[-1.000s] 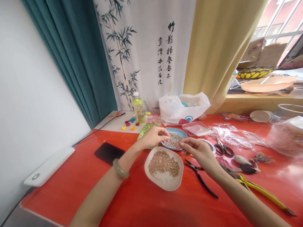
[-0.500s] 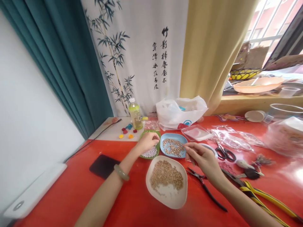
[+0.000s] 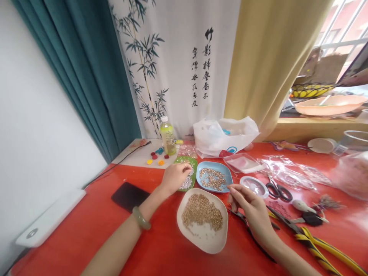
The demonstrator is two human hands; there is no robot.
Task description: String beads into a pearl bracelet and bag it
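Observation:
My left hand (image 3: 174,176) reaches into a green dish (image 3: 193,165) of pale pearl beads, its fingertips pinched down among them. My right hand (image 3: 249,204) hovers beside the blue dish (image 3: 227,171) of small golden pieces, thumb and forefinger pinched on something too thin to name. Between my two hands sits a white dish (image 3: 202,239) heaped with small brown-gold beads. A jade bangle (image 3: 140,218) is on my left wrist.
On the red table lie black pliers (image 3: 253,234) under my right wrist, yellow-handled pliers (image 3: 322,247), scissors (image 3: 277,189), a round clear lid (image 3: 254,185), a black phone (image 3: 128,195), a drink bottle (image 3: 167,136), a white plastic bag (image 3: 225,134) and clear packets (image 3: 290,172).
My left hand moved from the blue dish leftward into the green dish of pearls. My right hand drew back toward me, away from the blue dish, still pinched.

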